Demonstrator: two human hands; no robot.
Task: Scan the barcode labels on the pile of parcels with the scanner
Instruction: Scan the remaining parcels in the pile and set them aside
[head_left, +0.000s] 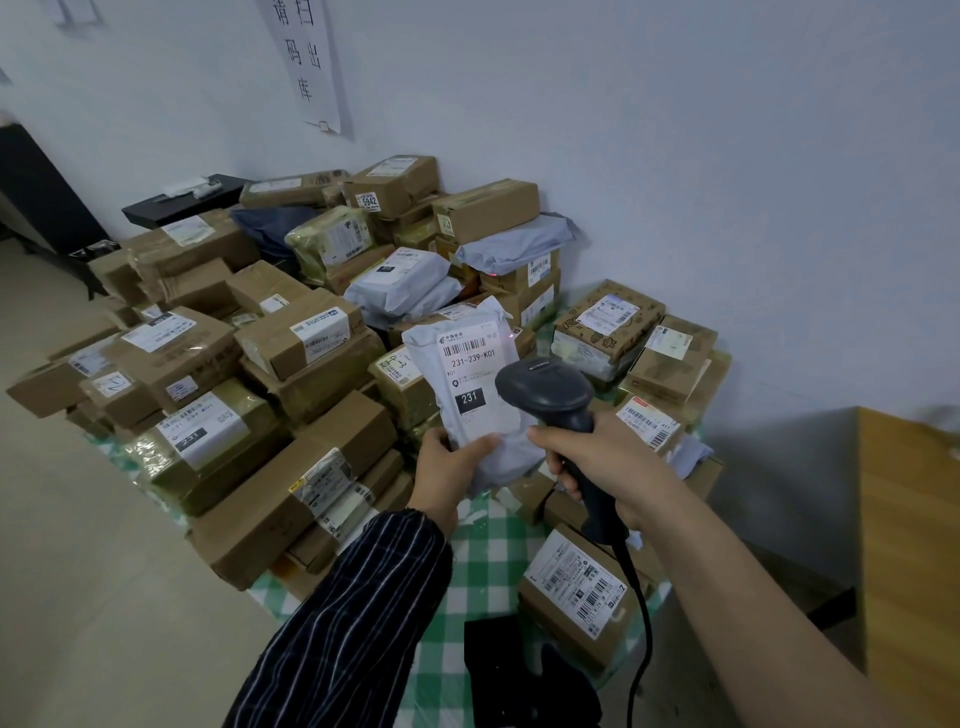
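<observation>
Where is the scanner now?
In the head view, the scanner is right of centre, gripped by the right hand, beside the grey parcel held by the left hand.

grey mailer (470, 384) label "231-239-K01", box (395, 184) sticker "5942"

— What's in your left grip (448, 467)?
— A grey mail bag (483, 415), held upright by its lower end, thumb on the front. Its label (470, 364) faces me, with the barcode (465, 345) at the top and 231-239-K01 printed beneath.
— And your right grip (605, 457)?
— Wrapped round the handle of the black scanner (545, 389). Its head overlaps the bag's right edge and points away from me. The cable (642, 613) hangs under my forearm.
— The pile (234, 364)?
— Brown boxes and grey bags on a green checked cloth (485, 540), against the white wall (727, 156).
</observation>
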